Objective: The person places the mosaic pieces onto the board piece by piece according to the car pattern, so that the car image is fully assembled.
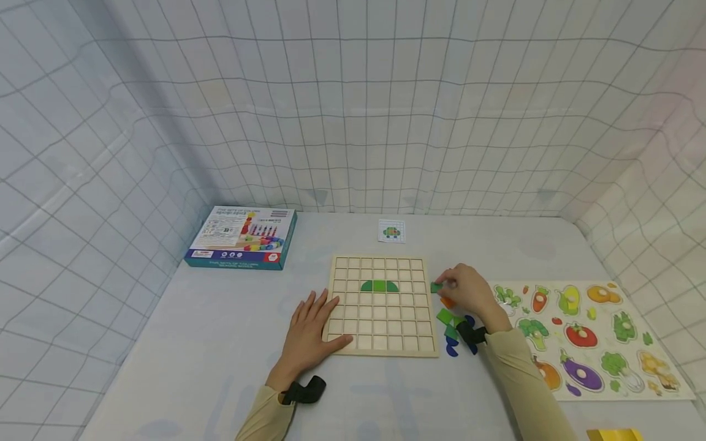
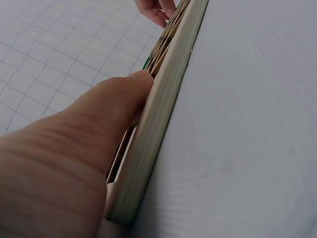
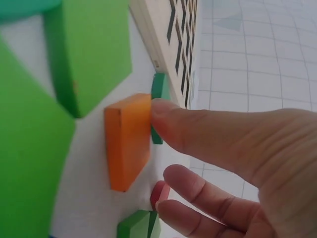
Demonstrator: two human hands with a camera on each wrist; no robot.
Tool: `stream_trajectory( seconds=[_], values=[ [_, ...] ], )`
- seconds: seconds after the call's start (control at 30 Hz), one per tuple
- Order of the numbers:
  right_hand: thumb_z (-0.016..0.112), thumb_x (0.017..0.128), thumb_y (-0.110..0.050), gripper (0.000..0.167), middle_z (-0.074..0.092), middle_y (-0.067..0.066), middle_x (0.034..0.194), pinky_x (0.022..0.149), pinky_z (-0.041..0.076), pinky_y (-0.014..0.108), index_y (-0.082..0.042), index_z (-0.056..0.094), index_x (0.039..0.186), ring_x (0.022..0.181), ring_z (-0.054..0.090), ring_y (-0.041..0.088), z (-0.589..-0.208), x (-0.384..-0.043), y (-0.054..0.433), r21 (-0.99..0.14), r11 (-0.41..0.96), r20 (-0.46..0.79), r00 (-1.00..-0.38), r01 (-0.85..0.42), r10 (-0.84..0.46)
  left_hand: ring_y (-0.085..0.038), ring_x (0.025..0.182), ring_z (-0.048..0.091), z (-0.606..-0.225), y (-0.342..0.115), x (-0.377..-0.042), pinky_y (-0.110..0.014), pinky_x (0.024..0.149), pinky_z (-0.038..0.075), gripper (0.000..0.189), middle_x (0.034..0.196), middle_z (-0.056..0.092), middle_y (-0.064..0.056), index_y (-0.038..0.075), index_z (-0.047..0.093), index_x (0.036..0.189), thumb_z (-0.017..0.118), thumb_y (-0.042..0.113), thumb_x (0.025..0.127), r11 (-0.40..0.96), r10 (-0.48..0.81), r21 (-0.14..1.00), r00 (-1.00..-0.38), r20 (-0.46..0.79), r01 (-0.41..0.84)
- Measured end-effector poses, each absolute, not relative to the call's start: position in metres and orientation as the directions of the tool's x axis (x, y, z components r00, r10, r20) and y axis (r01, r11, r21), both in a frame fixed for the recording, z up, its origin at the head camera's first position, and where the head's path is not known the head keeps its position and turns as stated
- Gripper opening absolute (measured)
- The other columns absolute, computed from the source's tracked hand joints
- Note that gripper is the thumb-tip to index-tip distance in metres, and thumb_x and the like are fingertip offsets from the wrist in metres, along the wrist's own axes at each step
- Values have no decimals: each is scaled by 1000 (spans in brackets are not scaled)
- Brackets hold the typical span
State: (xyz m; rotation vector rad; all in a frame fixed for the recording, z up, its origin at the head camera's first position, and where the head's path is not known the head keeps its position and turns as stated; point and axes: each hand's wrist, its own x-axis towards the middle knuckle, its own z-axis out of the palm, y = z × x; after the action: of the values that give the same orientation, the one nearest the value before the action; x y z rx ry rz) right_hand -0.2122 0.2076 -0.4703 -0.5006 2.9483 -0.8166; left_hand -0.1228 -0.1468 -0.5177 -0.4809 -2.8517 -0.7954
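A wooden grid board (image 1: 380, 353) lies on the table. One row holds a light green square tile (image 1: 379, 286) between a left dark green quarter-round tile (image 1: 366, 286) and a right quarter-round tile (image 1: 392, 286). My left hand (image 1: 311, 331) rests on the board's left edge, its fingers spread and its thumb (image 2: 124, 91) over the near edge. Beyond the board's right edge, my right hand (image 1: 469, 291) pinches a dark green tile (image 1: 436, 287); the thumb touches it in the right wrist view. An orange tile (image 3: 129, 141) lies beside it.
Green square tiles (image 1: 444, 316) and dark blue rounded tiles (image 1: 451, 348) lie right of the board, partly under my right wrist. Behind the board is a pattern card (image 1: 391, 231). A toy box (image 1: 242, 237) stands back left; a vegetable puzzle board (image 1: 557, 343) lies right.
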Motion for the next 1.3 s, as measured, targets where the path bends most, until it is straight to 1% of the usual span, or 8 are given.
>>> stream_trajectory(
  seconds=[0.17,0.37,0.47,0.67,0.87,1.03,1.17,1.3],
  values=[
    [74,81,-12,17,58,8,92,71,48,41,-7,73,97,83,54,24,-471,-214,206,-513,802,41,-942,-305,-333,-31,142,13,-515,-147,-122,-49,112,6,84,153,27,-9,15,41,145,67,59,78,809,263,480,-940,219,339],
    [73,82,-11,20,57,5,89,63,45,35,-6,72,102,75,51,19,-468,-213,204,-519,797,2,-933,-308,-359,-32,142,13,-514,-146,-122,-49,112,6,84,153,27,-9,15,42,145,67,58,78,810,267,480,-941,209,336],
    [73,82,-11,18,57,5,88,63,45,35,-7,71,100,75,51,19,-468,-214,205,-530,791,-4,-931,-307,-364,-31,142,12,-514,-146,-122,-49,112,6,84,153,27,-9,15,42,145,68,58,78,810,266,481,-941,208,335],
    [74,80,-8,16,59,5,88,70,47,38,-5,68,95,79,54,20,-468,-221,206,-573,763,-40,-920,-298,-390,-30,142,11,-517,-146,-123,-48,112,5,85,154,26,-8,15,41,146,66,60,78,814,263,478,-943,204,330],
    [75,80,-12,19,60,5,87,72,47,40,-4,68,95,80,54,22,-465,-226,203,-581,769,-89,-919,-266,-385,-30,142,12,-516,-146,-123,-48,112,5,85,153,26,-9,15,41,146,66,60,78,813,261,479,-943,207,330],
    [74,81,-9,17,60,5,88,74,47,41,-3,66,95,82,55,22,-465,-229,204,-582,767,-103,-911,-271,-400,-30,142,12,-515,-146,-122,-48,112,5,84,153,26,-9,15,41,145,67,59,78,813,260,480,-943,208,330],
    [74,80,-7,16,59,3,86,72,47,39,-4,64,92,80,54,21,-465,-231,206,-589,760,-105,-906,-276,-411,-31,142,13,-515,-146,-122,-49,112,5,84,153,27,-9,15,42,145,67,58,78,810,262,482,-942,211,333],
    [75,79,-7,17,58,2,82,68,46,35,-5,61,88,76,53,20,-464,-229,206,-608,749,-101,-910,-264,-403,-30,142,13,-514,-146,-122,-48,112,5,84,153,27,-9,14,42,145,67,59,78,811,262,482,-943,208,331]
  ],
)
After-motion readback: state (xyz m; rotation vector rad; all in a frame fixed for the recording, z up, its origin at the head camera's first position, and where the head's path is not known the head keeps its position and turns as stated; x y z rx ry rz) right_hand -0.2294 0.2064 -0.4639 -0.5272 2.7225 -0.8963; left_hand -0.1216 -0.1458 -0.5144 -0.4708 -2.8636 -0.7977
